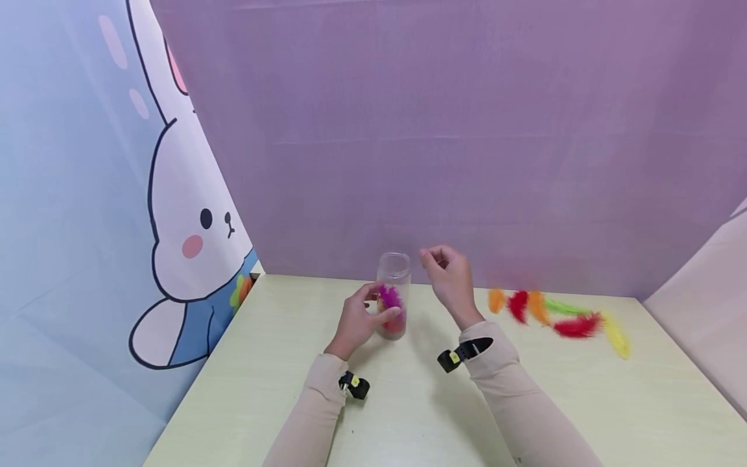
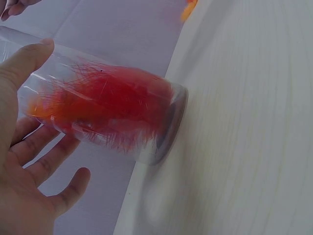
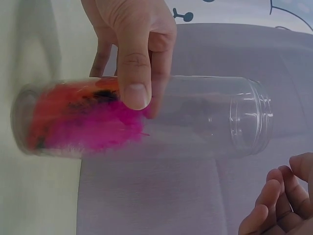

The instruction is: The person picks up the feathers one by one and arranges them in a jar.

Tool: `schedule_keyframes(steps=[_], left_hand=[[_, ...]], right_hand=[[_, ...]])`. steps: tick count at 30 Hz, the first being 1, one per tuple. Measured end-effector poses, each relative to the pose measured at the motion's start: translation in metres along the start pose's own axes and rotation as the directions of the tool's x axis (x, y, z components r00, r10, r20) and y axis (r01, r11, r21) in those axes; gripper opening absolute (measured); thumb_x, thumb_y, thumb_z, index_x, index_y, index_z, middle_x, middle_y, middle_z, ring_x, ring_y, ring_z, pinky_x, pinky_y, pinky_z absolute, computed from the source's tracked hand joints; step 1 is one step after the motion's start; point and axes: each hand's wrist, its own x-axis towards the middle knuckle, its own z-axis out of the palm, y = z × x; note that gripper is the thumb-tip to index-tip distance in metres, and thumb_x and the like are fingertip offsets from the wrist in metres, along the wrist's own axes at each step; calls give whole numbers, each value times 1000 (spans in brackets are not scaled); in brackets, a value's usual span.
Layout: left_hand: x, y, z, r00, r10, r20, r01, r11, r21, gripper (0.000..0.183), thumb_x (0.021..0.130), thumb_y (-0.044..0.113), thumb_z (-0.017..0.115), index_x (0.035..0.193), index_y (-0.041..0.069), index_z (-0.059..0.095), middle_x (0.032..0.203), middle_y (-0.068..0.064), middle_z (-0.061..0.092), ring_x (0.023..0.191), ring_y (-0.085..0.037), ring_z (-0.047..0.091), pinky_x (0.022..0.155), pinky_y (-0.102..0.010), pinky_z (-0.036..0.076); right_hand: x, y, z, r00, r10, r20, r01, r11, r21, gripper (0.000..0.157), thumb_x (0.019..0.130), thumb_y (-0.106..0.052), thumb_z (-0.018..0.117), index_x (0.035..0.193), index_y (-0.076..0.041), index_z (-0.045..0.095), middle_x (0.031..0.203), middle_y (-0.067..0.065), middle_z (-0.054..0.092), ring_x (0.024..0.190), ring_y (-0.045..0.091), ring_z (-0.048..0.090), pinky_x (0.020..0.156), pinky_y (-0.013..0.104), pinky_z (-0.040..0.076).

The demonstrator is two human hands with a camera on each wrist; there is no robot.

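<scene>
A clear jar (image 1: 401, 275) with bright feathers (image 1: 390, 296) inside.
Head view: the jar stands upright on the far part of the pale table (image 1: 403, 415); the left hand (image 1: 358, 318) grips its side. The right hand (image 1: 450, 279) is up just right of the jar's top, fingers bent in, with nothing in them that I can see. Loose feathers (image 1: 574, 326) lie far on the right. Left wrist view: the thumb (image 2: 29, 58) and fingers hold the jar, but one finger sticks out; red and orange feathers sit low inside. Right wrist view: pink feathers show too. I'd guess the jar is stiff, light and slippery, and may crack; hold it round the middle. The feathers look soft and very light, so pinch them gently.
</scene>
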Motion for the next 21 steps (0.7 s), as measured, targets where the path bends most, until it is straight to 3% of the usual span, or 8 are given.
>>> schedule_keyframes(steps=[10,21], left_hand=[[1,0,0,1000,15,-8,-15,1000,16,69,80,44,87,138,16,61,130,-2,69,115,-24,63,101,-47,50],[1,-1,0,1000,14,-14,-14,1000,21,69,80,44,87,138,16,61,129,-2,69,115,-24,63,100,-48,50]], right_hand=[[-13,32,-20,996,82,28,-81,996,-30,32,101,-36,64,103,-5,71,93,17,69,73,20,59,62,26,49],[-36,101,-63,970,242,-31,-244,966,-86,30,102,-35,64,106,-6,71,89,4,70,70,13,60,66,23,52]])
